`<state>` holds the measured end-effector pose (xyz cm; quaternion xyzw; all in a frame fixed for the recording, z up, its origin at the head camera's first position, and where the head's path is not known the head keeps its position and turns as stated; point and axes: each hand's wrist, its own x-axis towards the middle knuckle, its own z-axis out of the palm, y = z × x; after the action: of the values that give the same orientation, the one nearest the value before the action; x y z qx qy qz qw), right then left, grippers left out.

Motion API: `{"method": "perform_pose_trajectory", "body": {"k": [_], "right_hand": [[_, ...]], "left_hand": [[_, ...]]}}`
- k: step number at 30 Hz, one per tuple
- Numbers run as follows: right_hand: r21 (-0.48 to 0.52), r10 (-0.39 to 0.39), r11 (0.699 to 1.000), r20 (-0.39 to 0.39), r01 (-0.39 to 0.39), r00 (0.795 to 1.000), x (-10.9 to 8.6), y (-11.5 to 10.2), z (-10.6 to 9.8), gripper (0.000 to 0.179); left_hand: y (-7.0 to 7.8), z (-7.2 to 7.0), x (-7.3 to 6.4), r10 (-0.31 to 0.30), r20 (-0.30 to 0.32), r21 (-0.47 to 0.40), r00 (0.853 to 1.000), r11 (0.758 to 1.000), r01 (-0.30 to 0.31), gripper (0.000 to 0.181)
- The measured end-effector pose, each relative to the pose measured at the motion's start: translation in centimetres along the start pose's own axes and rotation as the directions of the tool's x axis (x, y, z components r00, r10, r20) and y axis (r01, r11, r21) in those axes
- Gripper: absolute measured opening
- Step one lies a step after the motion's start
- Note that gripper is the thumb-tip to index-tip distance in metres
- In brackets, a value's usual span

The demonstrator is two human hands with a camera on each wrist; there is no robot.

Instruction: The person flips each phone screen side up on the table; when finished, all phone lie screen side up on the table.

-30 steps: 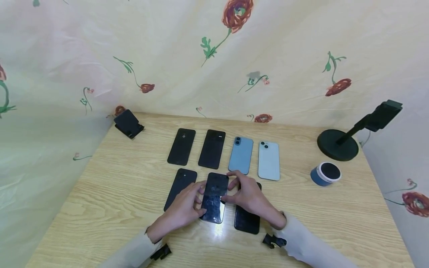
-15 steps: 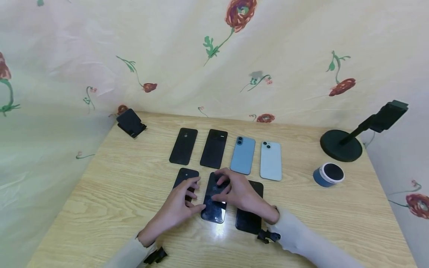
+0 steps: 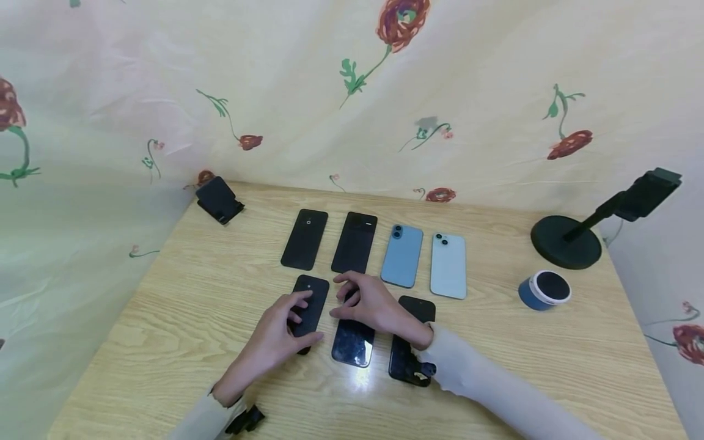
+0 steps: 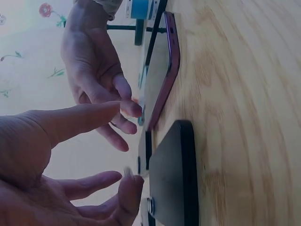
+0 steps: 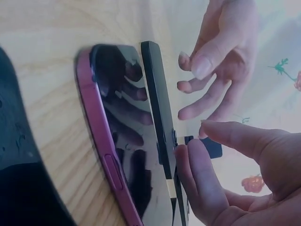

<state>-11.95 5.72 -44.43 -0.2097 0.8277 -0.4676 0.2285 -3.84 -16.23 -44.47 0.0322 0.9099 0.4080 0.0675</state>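
Three phones lie in the front row. My left hand (image 3: 277, 327) hovers over the left one, a dark phone (image 3: 316, 313) lying camera side up, thumb and fingers spread around it. In the left wrist view, a gap shows between those fingers and the dark phone (image 4: 171, 169). My right hand (image 3: 367, 302) hangs over the upper part of the middle phone (image 3: 352, 348), which lies screen up. A pink-purple edge on the middle phone (image 5: 101, 136) shows in the right wrist view. Beneath my right forearm lies a black phone (image 3: 404, 360), partly covered.
Two black phones (image 3: 304, 239), a blue phone (image 3: 402, 255) and a pale blue phone (image 3: 448, 266) form the back row. A black stand (image 3: 220, 199) sits back left. At right are a round-based black stand (image 3: 566, 241) and a blue-and-white tub (image 3: 544, 290).
Both hands have left the sides of the middle phone. My left hand moved left over the dark phone; my right hand moved left and slightly up across the middle phone.
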Motion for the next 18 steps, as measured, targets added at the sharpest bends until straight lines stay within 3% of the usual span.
{"method": "perform_pose_trajectory", "body": {"k": [6, 11, 18], "right_hand": [[0.009, 0.022, 1.000, -0.015, -0.022, 1.000, 1.2, 0.0, 0.6, 0.059], [-0.022, 0.023, 0.999, -0.018, -0.024, 1.000, 1.7, 0.0, 1.1, 0.058], [-0.046, 0.037, 0.998, -0.018, -0.038, 0.999, 2.0, -0.2, 1.7, 0.058]], "left_hand": [[-0.3, -0.1, -0.3, -0.039, -0.032, 0.133, 0.999, 0.990, 0.043, 0.073], [-0.3, 0.1, -0.7, -0.078, -0.011, 0.236, 0.997, 0.969, 0.079, 0.082], [-0.4, 0.7, -1.1, -0.077, 0.024, 0.326, 0.997, 0.943, 0.065, 0.088]]}}
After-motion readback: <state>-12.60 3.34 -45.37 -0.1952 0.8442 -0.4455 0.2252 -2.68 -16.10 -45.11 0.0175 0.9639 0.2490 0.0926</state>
